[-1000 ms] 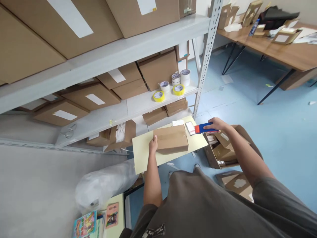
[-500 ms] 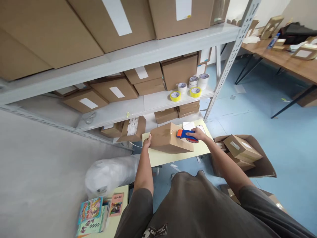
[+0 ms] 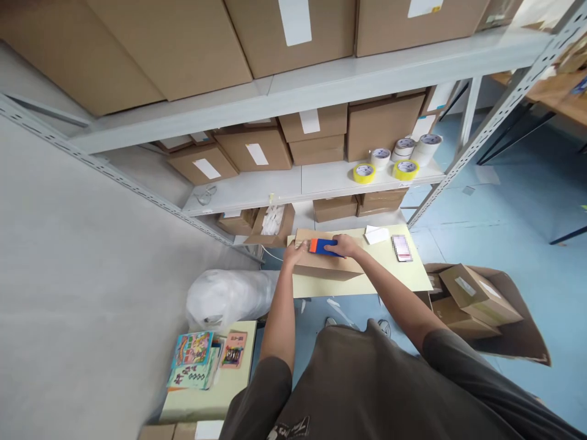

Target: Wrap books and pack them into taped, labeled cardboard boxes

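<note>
A closed cardboard box (image 3: 328,269) lies on the pale yellow table (image 3: 316,288) in front of me. My right hand (image 3: 345,245) is wrapped round a blue tape dispenser (image 3: 326,247) with an orange front, which rests along the top of the box. The box's left end is gripped by my left hand (image 3: 295,253), its fingers close to the dispenser's orange front. The tape roll and the strip of tape are mostly hidden behind the dispenser and hand. To the right on the table are white paper slips (image 3: 376,235) and a phone (image 3: 402,248).
Behind the table stands a metal shelf (image 3: 284,195) with cartons and several tape rolls (image 3: 405,169). An open carton (image 3: 527,333) holding boxes sits on the floor at right. Bubble wrap (image 3: 229,297) and a side table with books (image 3: 192,360) are at left.
The view has shifted, and the box now lies lower and turned. My right hand brought the dispenser to the left end of the box, beside my left hand, which moved onto its top edge.
</note>
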A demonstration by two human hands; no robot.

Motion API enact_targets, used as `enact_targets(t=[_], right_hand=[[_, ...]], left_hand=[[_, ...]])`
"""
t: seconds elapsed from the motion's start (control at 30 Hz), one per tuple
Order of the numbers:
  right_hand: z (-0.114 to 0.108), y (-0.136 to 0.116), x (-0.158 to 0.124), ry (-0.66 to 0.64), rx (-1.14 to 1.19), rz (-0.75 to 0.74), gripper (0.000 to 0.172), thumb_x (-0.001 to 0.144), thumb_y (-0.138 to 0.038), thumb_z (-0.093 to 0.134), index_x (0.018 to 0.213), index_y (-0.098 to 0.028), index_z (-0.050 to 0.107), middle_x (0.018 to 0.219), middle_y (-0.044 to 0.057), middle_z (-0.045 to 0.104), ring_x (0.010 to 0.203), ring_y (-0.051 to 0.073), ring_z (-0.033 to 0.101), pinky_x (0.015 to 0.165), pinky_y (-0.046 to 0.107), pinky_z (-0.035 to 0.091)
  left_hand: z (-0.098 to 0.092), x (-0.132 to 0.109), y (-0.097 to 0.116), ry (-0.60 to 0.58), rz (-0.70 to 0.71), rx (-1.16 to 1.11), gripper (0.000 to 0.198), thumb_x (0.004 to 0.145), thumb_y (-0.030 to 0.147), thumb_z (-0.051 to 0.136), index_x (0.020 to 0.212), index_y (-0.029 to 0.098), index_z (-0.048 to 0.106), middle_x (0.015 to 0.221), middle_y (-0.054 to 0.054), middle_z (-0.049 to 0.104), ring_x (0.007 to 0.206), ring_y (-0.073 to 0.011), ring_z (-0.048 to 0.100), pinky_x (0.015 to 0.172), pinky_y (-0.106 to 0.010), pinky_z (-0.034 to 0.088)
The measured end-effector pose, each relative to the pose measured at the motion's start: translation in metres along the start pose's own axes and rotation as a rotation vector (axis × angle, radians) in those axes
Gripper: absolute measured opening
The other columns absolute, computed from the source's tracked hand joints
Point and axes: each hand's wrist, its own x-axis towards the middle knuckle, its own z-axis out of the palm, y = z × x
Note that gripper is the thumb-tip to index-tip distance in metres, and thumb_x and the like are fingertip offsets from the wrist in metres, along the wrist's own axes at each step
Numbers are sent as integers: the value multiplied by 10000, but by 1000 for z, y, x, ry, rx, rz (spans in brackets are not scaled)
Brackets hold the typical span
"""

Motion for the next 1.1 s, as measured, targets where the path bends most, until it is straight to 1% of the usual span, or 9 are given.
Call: enact_targets(t=[0.1, 0.2, 0.43, 0.5, 0.6, 0.7, 0.8, 0.9, 1.1], right_hand=[[6, -2, 0, -31, -43, 13, 443, 915, -636, 724, 943, -196, 768, 951, 89, 796, 861, 224, 725, 652, 258, 407], [6, 10, -8, -47, -97, 40, 541, 879, -725, 730, 990, -197, 777, 1017, 120, 803, 912, 250, 742, 671, 262, 426], [-22, 74, -42, -26, -140, 140, 615, 856, -806, 703, 973, -207, 779, 985, 139, 802, 893, 278, 749, 684, 284, 442], [-39, 111, -57, -7, -143, 152, 582, 845, -791, 723, 885, -212, 763, 918, 116, 792, 854, 262, 732, 673, 281, 424], [-73, 191, -93, 57, -147, 203, 555, 809, -771, 751, 746, -221, 703, 818, 75, 754, 810, 237, 687, 662, 276, 398], [-105, 278, -142, 75, -118, 297, 570, 804, -768, 719, 646, -230, 617, 664, 36, 659, 701, 210, 613, 628, 288, 367], [-120, 335, -180, 79, -45, 392, 579, 769, -786, 712, 640, -236, 588, 592, 15, 599, 642, 200, 559, 613, 298, 359], [-117, 348, -188, 92, -14, 441, 586, 750, -806, 699, 667, -236, 593, 607, 10, 611, 632, 193, 549, 607, 294, 354], [-104, 313, -156, 136, -50, 403, 615, 746, -829, 677, 626, -244, 529, 574, -8, 547, 627, 176, 521, 596, 286, 333]], left_hand=[[15, -7, -22, -50, 10, -128, 551, 990, 598, 651, 1378, 213, 713, 1376, -125, 750, 1351, -296, 659, 1133, -367, 480], [48, -16, -34, -90, 33, -225, 564, 1006, 598, 627, 1394, 197, 706, 1430, -137, 717, 1384, -275, 638, 1170, -364, 461], [126, -28, -7, -159, 50, -259, 539, 1012, 571, 621, 1372, 180, 710, 1398, -158, 731, 1351, -286, 662, 1157, -391, 482], [136, -29, 4, -156, 42, -239, 501, 1013, 547, 630, 1349, 188, 721, 1376, -148, 745, 1341, -285, 670, 1156, -391, 486], [141, -29, 12, -137, 12, -207, 436, 1016, 502, 644, 1301, 189, 746, 1335, -138, 767, 1323, -291, 682, 1150, -386, 496], [142, -26, 10, -122, 35, -220, 418, 1020, 482, 647, 1300, 189, 749, 1347, -126, 763, 1340, -286, 672, 1156, -368, 495], [144, -23, 5, -116, 68, -245, 439, 1024, 495, 640, 1318, 185, 741, 1375, -125, 750, 1360, -284, 659, 1177, -377, 484], [144, -20, 2, -131, 20, -239, 449, 1014, 495, 660, 1323, 180, 741, 1385, -133, 743, 1361, -299, 658, 1176, -398, 489], [127, -8, -14, -163, -40, -292, 481, 1002, 528, 687, 1310, 164, 751, 1401, -145, 733, 1373, -296, 650, 1172, -383, 495]])
